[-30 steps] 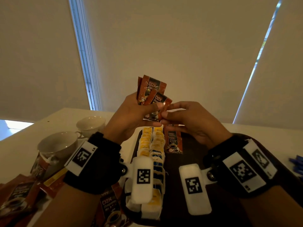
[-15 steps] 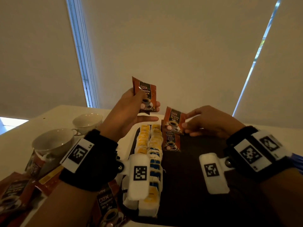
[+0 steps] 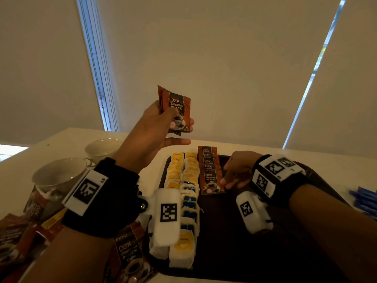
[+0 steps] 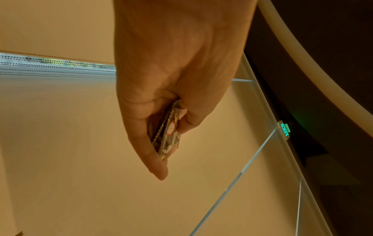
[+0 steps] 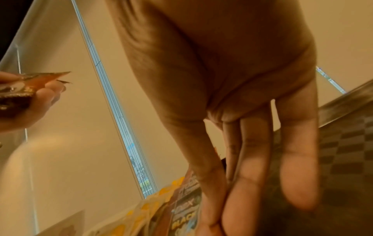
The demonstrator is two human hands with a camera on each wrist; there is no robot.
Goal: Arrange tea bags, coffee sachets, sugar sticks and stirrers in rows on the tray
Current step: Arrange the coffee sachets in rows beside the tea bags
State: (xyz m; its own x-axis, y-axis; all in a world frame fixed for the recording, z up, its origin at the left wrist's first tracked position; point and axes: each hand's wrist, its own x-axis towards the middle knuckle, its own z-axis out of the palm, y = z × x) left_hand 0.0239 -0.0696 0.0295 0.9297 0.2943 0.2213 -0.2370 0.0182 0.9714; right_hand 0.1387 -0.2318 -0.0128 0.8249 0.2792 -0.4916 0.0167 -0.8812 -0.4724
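My left hand (image 3: 163,127) is raised above the table and grips a few brown coffee sachets (image 3: 176,111) upright between thumb and fingers; the left wrist view shows their edges (image 4: 167,132) in that hand (image 4: 159,151). On the dark tray (image 3: 255,252) two rows of tea bags (image 3: 183,180) run front to back. Beside them is a row of overlapping coffee sachets (image 3: 208,162). My right hand (image 3: 227,179) is low on the tray and pinches the right edge of the nearest sachet (image 3: 211,183), with thumb and fingers meeting on it (image 5: 214,220).
Two white cups (image 3: 59,174) (image 3: 102,148) stand on the table left of the tray. Loose coffee sachets (image 3: 128,254) (image 3: 12,237) lie at the near left. Blue sticks (image 3: 365,199) lie right of the tray. The tray's right half is bare.
My right hand pulled one sachet from the bundle in my left hand and brought it down onto the tray at the near end of the coffee row. The left hand stayed raised.
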